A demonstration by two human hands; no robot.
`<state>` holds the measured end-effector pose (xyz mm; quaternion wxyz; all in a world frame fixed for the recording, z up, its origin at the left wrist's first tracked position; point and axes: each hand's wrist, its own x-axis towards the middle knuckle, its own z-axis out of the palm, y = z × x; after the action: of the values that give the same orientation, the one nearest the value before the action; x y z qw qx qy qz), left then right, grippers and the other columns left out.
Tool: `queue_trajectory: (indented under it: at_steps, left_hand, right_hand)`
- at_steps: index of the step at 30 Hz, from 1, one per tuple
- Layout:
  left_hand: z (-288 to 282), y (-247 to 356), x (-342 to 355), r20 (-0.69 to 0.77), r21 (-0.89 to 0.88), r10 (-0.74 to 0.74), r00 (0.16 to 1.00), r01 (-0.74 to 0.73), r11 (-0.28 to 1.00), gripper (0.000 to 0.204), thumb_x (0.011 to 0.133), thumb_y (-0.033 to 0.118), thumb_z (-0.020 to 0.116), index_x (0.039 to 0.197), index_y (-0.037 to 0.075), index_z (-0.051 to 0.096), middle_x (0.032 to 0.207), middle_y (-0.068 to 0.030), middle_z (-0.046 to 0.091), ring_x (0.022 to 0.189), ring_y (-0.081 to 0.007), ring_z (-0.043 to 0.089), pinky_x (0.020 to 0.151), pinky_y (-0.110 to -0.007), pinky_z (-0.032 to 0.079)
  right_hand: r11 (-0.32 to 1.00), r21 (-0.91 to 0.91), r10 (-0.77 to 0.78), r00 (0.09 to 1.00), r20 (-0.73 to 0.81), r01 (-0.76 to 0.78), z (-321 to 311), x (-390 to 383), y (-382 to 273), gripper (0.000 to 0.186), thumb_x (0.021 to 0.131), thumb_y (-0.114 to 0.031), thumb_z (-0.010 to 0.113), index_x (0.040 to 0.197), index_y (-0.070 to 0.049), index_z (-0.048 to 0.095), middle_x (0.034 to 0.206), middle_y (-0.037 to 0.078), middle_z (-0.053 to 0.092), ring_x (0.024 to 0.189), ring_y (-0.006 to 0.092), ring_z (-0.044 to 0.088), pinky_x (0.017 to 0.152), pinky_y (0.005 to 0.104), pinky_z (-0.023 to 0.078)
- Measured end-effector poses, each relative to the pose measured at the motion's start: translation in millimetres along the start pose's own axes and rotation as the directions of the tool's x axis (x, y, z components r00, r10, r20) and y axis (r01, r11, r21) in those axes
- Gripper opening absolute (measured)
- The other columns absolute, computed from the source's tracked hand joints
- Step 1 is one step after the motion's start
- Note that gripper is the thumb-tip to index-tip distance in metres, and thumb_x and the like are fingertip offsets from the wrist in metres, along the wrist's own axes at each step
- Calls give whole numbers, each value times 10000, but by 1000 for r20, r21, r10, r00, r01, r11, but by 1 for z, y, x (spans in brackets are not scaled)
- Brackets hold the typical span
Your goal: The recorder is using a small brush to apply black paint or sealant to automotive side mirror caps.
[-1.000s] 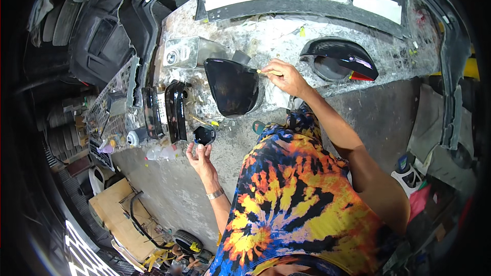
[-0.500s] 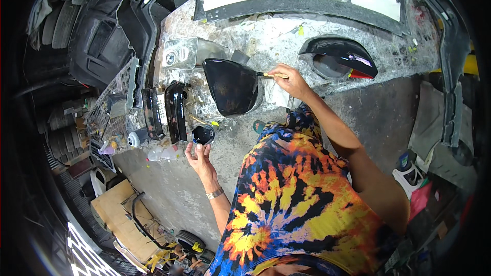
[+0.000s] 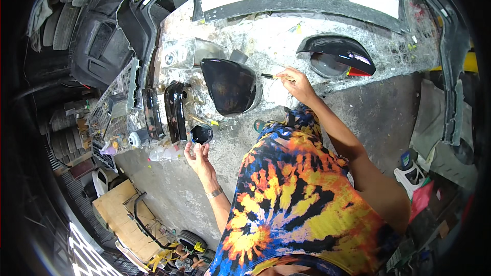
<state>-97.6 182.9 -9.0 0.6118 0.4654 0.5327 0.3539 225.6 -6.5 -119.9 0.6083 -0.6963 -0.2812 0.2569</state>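
My right hand (image 3: 292,81) grips a small brush (image 3: 272,76) with a pale handle and dark tip, held just right of a glossy black rounded triangular panel (image 3: 227,84). In my left hand (image 3: 198,156) is a small cup (image 3: 201,135) with dark liquid inside, raised at my fingertips below that panel. Two long glossy black curved parts (image 3: 175,112) stand left of the panel. A black mirror-shaped housing (image 3: 333,48) with a red patch lies to the right on the streaked white worktop (image 3: 281,36).
A large dark bumper frame (image 3: 299,5) arches over the worktop. A clear-silver can (image 3: 182,52) stands behind the panel. At left are stacked tires (image 3: 66,26) and a wire grid (image 3: 105,125); below lie concrete floor (image 3: 148,179), a wooden board (image 3: 113,213) and a loose tire (image 3: 191,241).
The brush has moved from the panel's right edge to slightly clear of it, toward the right. The left hand with the cup has shifted slightly left.
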Motion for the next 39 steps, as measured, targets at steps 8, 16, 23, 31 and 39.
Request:
queue_trajectory:
  at_steps: [8,16,23,31,39]
  left_hand:
    - [0,-3,0,35,3,12,999,-12,1000,449,873,133,661,1221,46,390,1023,-118,597,890,-204,633,815,-318,552]
    - [-5,-24,13,55,-1,8,998,-8,1000,443,875,147,663,1212,36,398,975,-94,600,855,-178,635,802,-299,555]
    - [-26,-58,21,60,-18,-1,998,2,1000,457,871,129,662,1221,25,387,918,-89,602,817,-160,632,793,-290,554]
    - [-57,-113,6,28,-70,-100,995,102,992,473,863,107,662,1224,31,365,949,-87,569,840,-161,595,832,-320,527]
    - [-55,-153,-4,63,-112,-183,981,189,976,480,864,101,661,1231,46,357,980,-100,554,941,-183,573,882,-345,507]
  right_hand:
    - [967,182,204,971,-126,-179,-3,4,-3,195,931,-108,517,1034,21,622,765,44,610,676,71,514,609,222,415]
    - [944,259,265,939,-217,-206,-17,-3,-5,206,934,-161,538,1022,-8,644,752,-13,582,604,24,423,528,193,349]
    - [917,336,323,893,-313,-214,-20,-27,6,228,938,-197,547,1027,-7,636,735,-21,572,567,19,437,480,175,350]
    - [947,244,289,880,-377,-207,-26,-40,1,255,946,-220,541,1068,-10,621,726,-25,565,552,18,431,479,179,345]
    - [948,148,316,877,-362,-281,-16,-59,7,248,951,-190,520,1113,-32,624,760,-6,591,512,18,423,423,176,325]
